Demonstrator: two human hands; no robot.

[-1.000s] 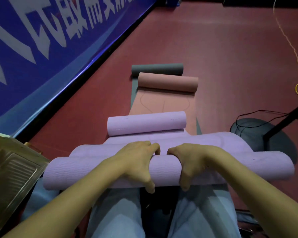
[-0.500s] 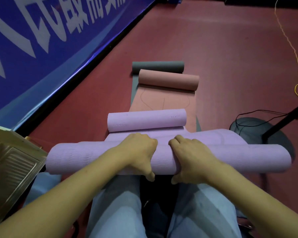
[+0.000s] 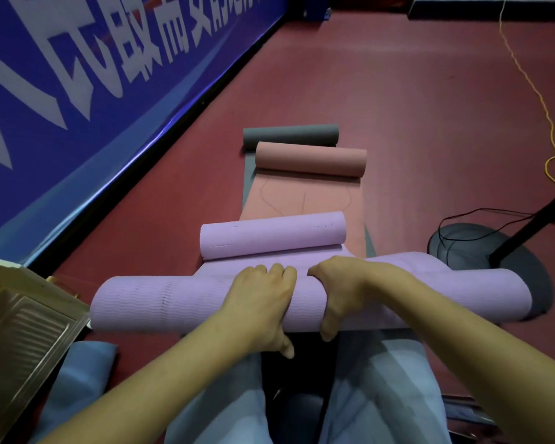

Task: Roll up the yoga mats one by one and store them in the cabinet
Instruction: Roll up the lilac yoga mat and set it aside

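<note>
Rolling the near purple mat [image 3: 173, 302]: both hands sit at its middle, just in front of your knees on the floor [image 3: 430, 107]. Left hand [image 3: 260, 302] and right hand [image 3: 343, 293] are each curled over the roll, thumbs tucked under, touching side by side. The right end looks looser and flared, so keep pressure even and square the edges before you go on. Far end is a second purple roll [image 3: 273, 235]; pink mat [image 3: 311, 158] and grey mat [image 3: 290, 134] lie beyond. The cabinet [image 3: 23, 331] is at your left.
</note>
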